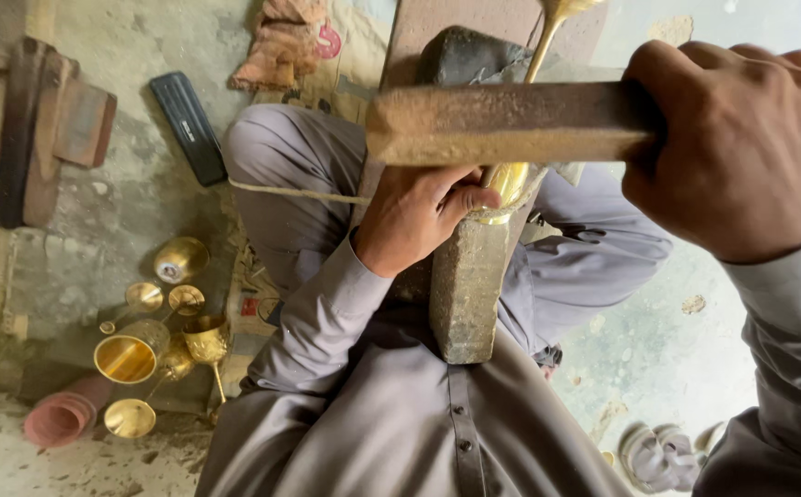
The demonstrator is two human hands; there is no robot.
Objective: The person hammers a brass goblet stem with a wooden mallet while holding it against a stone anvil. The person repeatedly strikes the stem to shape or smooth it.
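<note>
My right hand is closed around a thick, worn wooden bar, held level across the upper middle of the view. My left hand grips a shiny brass goblet piece and presses it against the top of a heavy metal block that stands between my legs. The goblet's thin stem runs up and away behind the bar. I sit cross-legged in grey clothes.
Several brass goblets and cups lie on the floor at lower left beside a pink roll. A black flat case lies near my knee. Wooden pieces sit at far left, sandals at lower right.
</note>
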